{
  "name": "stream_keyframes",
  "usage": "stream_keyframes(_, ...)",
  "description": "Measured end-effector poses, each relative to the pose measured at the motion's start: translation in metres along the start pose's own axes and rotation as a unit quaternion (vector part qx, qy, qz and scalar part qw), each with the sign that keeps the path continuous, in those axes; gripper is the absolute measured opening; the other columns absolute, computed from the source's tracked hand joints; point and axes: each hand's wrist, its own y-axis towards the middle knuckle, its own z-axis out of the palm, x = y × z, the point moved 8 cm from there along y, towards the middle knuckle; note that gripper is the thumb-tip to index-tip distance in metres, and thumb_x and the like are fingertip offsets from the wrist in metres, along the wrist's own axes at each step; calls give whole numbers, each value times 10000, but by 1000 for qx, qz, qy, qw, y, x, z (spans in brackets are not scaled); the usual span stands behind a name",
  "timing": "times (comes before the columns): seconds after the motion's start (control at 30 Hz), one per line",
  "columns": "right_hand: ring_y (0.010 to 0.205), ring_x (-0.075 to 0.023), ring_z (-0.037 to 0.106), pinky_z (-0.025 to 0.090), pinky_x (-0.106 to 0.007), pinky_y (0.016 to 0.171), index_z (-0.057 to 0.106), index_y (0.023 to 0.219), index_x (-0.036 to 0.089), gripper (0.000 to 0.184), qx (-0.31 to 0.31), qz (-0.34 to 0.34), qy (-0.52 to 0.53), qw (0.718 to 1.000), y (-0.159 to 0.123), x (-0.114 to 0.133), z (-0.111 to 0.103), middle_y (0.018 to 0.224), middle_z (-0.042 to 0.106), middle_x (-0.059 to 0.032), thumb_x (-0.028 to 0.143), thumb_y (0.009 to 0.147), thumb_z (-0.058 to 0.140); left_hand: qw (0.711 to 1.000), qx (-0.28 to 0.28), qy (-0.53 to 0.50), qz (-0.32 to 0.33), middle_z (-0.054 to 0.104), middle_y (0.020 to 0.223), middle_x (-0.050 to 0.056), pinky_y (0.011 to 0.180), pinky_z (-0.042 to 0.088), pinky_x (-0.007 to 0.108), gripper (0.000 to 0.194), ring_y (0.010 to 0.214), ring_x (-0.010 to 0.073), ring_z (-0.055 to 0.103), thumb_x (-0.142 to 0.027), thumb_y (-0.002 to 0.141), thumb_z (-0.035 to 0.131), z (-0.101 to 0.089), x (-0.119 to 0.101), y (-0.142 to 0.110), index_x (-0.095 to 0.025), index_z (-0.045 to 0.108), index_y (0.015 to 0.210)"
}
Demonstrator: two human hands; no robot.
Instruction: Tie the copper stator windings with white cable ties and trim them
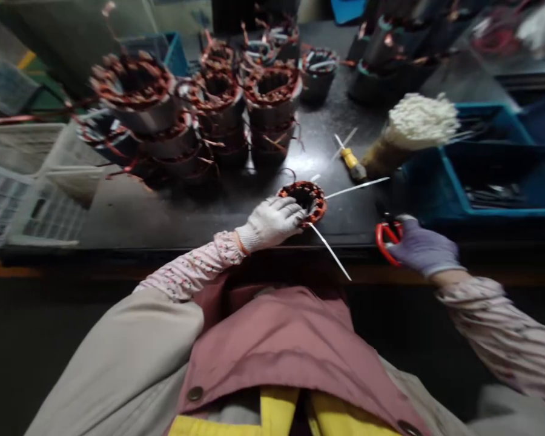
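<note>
The small stator [302, 203] shows glossy enamelled copper windings over dull grey metal. Under it, the bench top [163, 215] is smooth black with a soft shine. Touching the stator, a cable tie [331, 251] looks like smooth white nylon. Left of the stator, the left hand's glove [270, 223] is rough white knit cotton. Right of it, the right hand's glove [424, 247] is matt purple fabric around glossy red plastic scissor handles [387, 239]. Farther right, a blue plastic bin [495, 181] looks smooth.

A dark bench [127, 212] holds wound stators [272, 91], a screwdriver [350, 160], apparently cable ties [411, 124].
</note>
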Motion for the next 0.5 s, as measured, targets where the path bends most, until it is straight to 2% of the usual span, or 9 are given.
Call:
stream_keyframes(0.07,441,-230,549,397,-360,509,667,1127,201,417,24,10,-21,999,-27,15,1,557,598,-69,381,751,651,1000,-6,-29,-8,737,1144,91,963,507,436,280,1134,266,662,-387,936,561,0,3,-1,-197,721,1065)
stream_keyframes(0.1,564,-245,625,443,-350,561,649,1185,211,431,25,-15,-18,999,-40,28,1,696,670,-89,357,781,608,999,-4,-40,-10,731,1164,78,986,501,436,262,1152,261,656,-370,939,552,1,4,-1,-212,724,1057)
stream_keyframes(0.17,815,-251,680,491,-325,666,613,1273,211,471,-14,-117,14,993,-63,64,-4,959,712,-105,289,814,541,999,3,-51,-13,728,1178,60,1016,494,433,254,1169,250,651,-340,946,527,1,5,0,-230,726,1058)
stream_keyframes(0.23,940,-260,657,492,-319,720,611,1297,190,487,-57,-193,12,980,-78,93,-11,1051,693,-118,256,824,515,998,11,-52,-18,731,1171,55,1023,494,436,265,1169,247,652,-337,952,510,1,6,2,-234,725,1069)
stream_keyframes(0.33,903,-284,633,458,-334,692,654,1256,164,459,-78,-213,-31,973,-73,116,-16,994,682,-144,284,830,533,999,21,-44,-19,732,1170,47,999,511,439,279,1153,255,661,-359,958,504,-1,5,4,-231,723,1075)
stream_keyframes(0.5,865,-269,647,427,-313,629,630,1312,174,475,-51,-218,-26,974,-53,132,-11,1010,695,-148,315,875,508,999,16,-36,-9,739,1153,40,975,526,431,274,1133,252,672,-349,963,502,-4,3,5,-226,721,1075)
